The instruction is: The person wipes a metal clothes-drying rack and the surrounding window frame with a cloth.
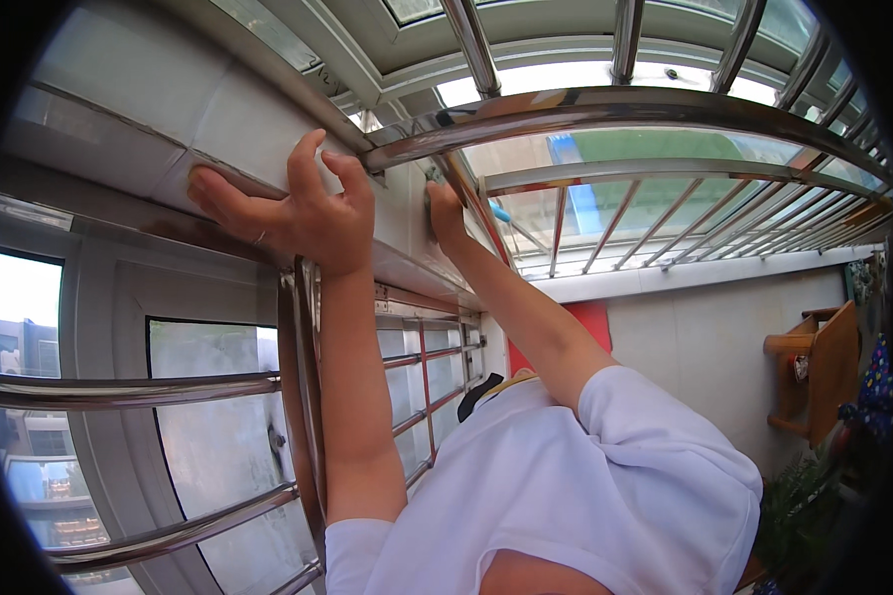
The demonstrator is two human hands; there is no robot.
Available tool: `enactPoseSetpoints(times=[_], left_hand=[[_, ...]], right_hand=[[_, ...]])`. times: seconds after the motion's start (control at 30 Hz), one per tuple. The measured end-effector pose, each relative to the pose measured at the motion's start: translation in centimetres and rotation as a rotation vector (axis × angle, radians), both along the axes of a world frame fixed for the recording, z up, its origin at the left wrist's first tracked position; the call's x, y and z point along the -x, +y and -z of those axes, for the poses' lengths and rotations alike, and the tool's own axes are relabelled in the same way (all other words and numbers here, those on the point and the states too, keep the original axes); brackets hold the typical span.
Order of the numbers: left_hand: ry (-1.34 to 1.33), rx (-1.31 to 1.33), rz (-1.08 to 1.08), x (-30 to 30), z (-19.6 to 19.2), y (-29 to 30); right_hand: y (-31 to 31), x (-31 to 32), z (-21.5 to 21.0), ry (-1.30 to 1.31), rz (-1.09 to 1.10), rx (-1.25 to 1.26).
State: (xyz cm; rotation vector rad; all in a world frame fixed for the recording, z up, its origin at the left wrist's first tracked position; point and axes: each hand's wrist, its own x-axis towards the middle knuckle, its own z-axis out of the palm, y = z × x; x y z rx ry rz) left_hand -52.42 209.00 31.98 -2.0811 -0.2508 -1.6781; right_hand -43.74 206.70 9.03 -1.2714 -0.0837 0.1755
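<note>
Overhead, both hands are apart: left hand [303, 213] flat on the wall [149, 94], right hand [445, 213] beside the steel bar [605, 109].

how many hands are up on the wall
2. The left hand lies flat on the white tile wall beside the steel bar. The right hand presses the wall further along, under that bar; its fingers are partly hidden.

This is a home balcony, closed in by a steel window grille [605, 109] — shiny bars arch across the top of the frame and run down the left. Tiled wall [139, 99] fills the upper left. Glass panes [208, 397] at lower left show city buildings [15, 337] outside — a wooden chair [824, 372] and potted plants [799, 506] stand at right.
</note>
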Motion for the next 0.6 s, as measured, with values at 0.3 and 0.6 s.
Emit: enactPoseSetpoints(times=[0.3, 0.6], left_hand=[[-0.004, 0.002, -0.032, 0.0, 0.1, 0.0], [0.008, -0.001, 0.028, -0.8, -0.4, -0.6]], right_hand=[[-0.5, 1.6, -7.4, -0.522, 0.106, -0.037], [1.7, -0.4, 18.0, 0.141, -0.041, 0.01]])
